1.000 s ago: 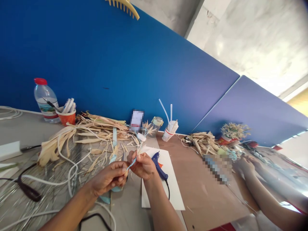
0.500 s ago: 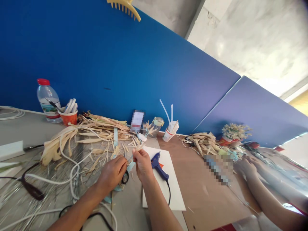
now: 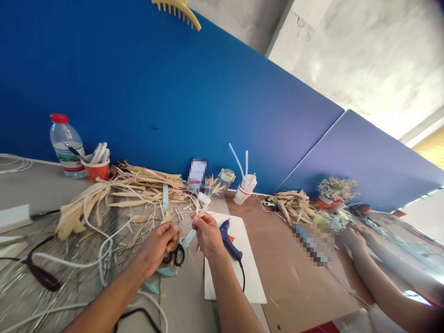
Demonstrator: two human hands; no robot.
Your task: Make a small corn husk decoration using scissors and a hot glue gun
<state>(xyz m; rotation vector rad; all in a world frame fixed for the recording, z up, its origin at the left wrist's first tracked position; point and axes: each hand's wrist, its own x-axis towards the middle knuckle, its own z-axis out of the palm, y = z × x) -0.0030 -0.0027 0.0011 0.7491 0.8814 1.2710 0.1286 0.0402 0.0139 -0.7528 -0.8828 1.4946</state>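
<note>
My right hand point(image 3: 208, 235) pinches a small pale dried-husk piece point(image 3: 197, 213) between thumb and fingertips. My left hand point(image 3: 160, 245) is to its left, fingers curled together in a pinch; whatever it grips is too small to make out. Just below the left hand lie black-handled scissors point(image 3: 179, 255), partly covered by it. A light blue strip point(image 3: 189, 238) shows between the hands. Beside my right hand, a blue glue gun point(image 3: 231, 245) lies on a white sheet point(image 3: 249, 277). Dried corn husks point(image 3: 138, 189) are spread beyond my left hand.
A bottle point(image 3: 67, 152) and an orange cup point(image 3: 97, 169) of pens stand by the blue partition point(image 3: 173, 101). A jar point(image 3: 225, 182) and a white cup point(image 3: 241, 195) with glue sticks stand ahead. White cable point(image 3: 104, 249) loops at left. Another person's hands point(image 3: 352, 240) work at right.
My left hand has moved slightly left and down, away from my right hand, uncovering more of the scissors. The right hand keeps its pinch on the husk piece.
</note>
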